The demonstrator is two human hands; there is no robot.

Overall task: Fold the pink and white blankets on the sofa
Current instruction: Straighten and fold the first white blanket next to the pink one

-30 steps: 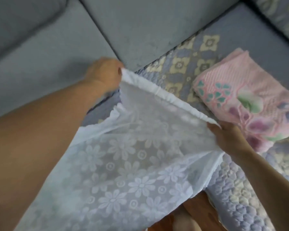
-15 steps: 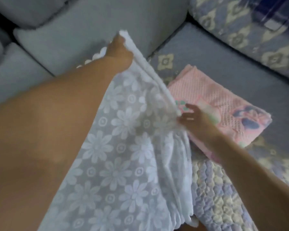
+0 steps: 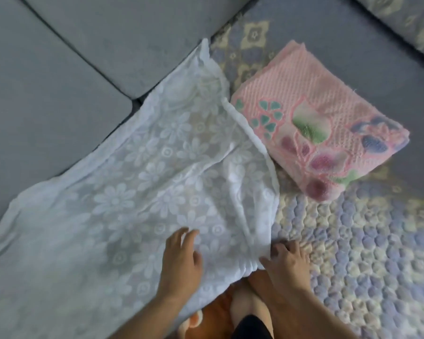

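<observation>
We are resting our left hand, fingers spread and relaxed, flat on the white blanket lying across the sofa. Our right hand is pinching its near corner. The folded pink blanket is lying at two o'clock.

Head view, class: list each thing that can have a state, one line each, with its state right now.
white blanket: spread out flat over the sofa seat, not yet folded small.
pink blanket: folded, lying on the quilted cover beside the white one.
left hand: open, resting on the white blanket.
right hand: fingers at the white blanket's near corner; grip unclear.
</observation>
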